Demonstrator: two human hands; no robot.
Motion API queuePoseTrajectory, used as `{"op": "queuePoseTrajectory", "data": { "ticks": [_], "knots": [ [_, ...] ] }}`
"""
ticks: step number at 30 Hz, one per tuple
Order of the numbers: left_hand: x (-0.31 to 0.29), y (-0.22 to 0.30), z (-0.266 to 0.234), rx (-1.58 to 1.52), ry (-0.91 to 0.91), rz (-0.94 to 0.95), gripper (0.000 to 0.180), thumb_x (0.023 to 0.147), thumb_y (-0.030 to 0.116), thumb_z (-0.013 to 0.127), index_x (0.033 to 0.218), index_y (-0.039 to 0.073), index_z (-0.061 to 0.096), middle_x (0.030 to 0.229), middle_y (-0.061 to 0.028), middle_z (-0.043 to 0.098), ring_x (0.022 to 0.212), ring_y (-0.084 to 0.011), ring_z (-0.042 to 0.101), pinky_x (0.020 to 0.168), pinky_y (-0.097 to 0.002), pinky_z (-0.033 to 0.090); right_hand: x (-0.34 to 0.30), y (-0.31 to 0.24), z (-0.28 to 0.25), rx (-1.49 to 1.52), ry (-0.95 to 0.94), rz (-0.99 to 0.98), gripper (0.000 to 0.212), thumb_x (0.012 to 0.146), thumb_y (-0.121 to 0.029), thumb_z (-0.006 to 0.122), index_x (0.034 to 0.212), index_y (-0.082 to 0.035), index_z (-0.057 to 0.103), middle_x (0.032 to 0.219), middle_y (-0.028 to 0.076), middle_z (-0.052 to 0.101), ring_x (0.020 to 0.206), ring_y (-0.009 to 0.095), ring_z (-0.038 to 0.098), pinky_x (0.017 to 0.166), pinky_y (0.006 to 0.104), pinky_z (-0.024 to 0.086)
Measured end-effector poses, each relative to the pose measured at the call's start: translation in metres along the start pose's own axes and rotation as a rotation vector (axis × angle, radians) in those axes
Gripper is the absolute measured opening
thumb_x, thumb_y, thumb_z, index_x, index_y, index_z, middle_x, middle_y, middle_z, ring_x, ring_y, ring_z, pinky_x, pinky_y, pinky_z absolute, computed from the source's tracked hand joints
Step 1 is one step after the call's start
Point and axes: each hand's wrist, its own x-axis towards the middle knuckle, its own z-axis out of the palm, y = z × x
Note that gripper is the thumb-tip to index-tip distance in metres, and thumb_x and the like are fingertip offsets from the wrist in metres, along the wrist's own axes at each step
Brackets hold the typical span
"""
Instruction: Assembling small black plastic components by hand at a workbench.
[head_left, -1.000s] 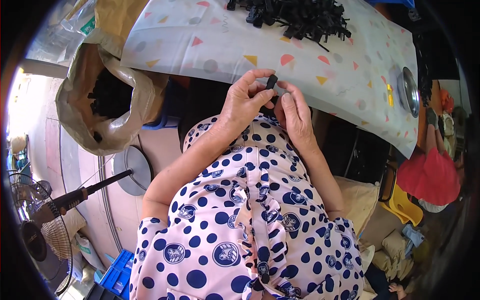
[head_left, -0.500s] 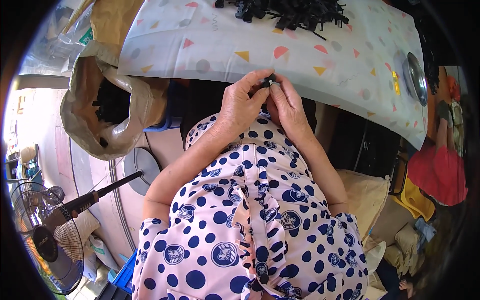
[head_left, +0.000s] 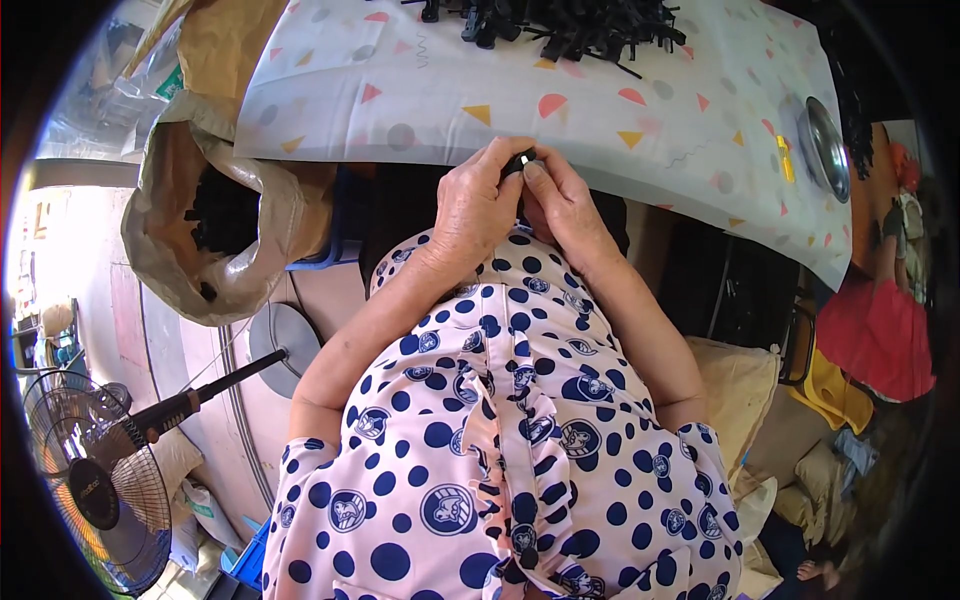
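Close to the table's near edge, my two hands meet around a small black part (head_left: 517, 163) with a light spot on it. My left hand (head_left: 476, 198) is closed, its thumb and fingers pinching the part from the left. From the other side my right hand (head_left: 566, 203) grips it too, the thumb resting near the light spot. Most of the part is hidden by my fingers, so its exact kind does not show. A heap of similar-looking black pieces (head_left: 590, 25) lies at the far side of the table.
A patterned cloth (head_left: 420, 110) covers the table. On its right stand a metal bowl (head_left: 826, 150) and a small yellow item (head_left: 785, 158). At left, an open sack (head_left: 150, 240) holds black pieces (head_left: 225, 212). A fan (head_left: 95, 490) stands lower left. At far right sits a person in red (head_left: 875, 335).
Both hands have shifted slightly left in the picture, still together on the small black part. The table and heap have also shifted a little left and up in the view.
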Motion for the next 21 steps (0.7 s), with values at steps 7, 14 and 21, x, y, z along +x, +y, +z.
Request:
{"op": "queuePoseTrajectory", "data": {
  "ticks": [7, 14, 21],
  "knots": [
    [0.002, 0.004, -0.027, -0.873, -0.051, -0.406, 0.028, 0.095, 0.004, 0.048, 0.122, 0.007, 0.048, 0.095, -0.0102, 0.065, 0.069, -0.0094, 0.061, 0.05, -0.0165, 0.04, -0.002, 0.003, -0.007, -0.219, -0.05, -0.264, 0.024, 0.098, -0.02, 0.049, 0.117, -0.005, 0.052, 0.074, -0.002, 0.053, 0.05, 0.002, 0.037, 0.044, 0.0163, 0.027],
    [-0.001, -0.007, -0.028, -1.058, -0.127, -0.477, 0.029, 0.094, 0.004, 0.05, 0.123, 0.004, 0.05, 0.095, -0.0101, 0.061, 0.069, -0.0092, 0.06, 0.051, -0.0166, 0.041, 0.003, -0.001, -0.017, 0.064, -0.152, -0.245, 0.022, 0.093, -0.024, 0.06, 0.106, -0.006, 0.056, 0.076, -0.001, 0.058, 0.048, 0.002, 0.039, 0.043, 0.0152, 0.029],
    [-0.004, 0.002, -0.02, -0.973, -0.26, -0.483, 0.03, 0.092, 0.002, 0.053, 0.122, 0.0, 0.051, 0.093, -0.0076, 0.061, 0.063, -0.0082, 0.058, 0.047, -0.0143, 0.041, 0.013, 0.005, -0.027, 0.125, -0.243, -0.13, 0.021, 0.089, -0.026, 0.066, 0.098, -0.008, 0.059, 0.067, -0.006, 0.052, 0.047, 0.001, 0.037, 0.042, 0.0161, 0.026]
  ]
}}
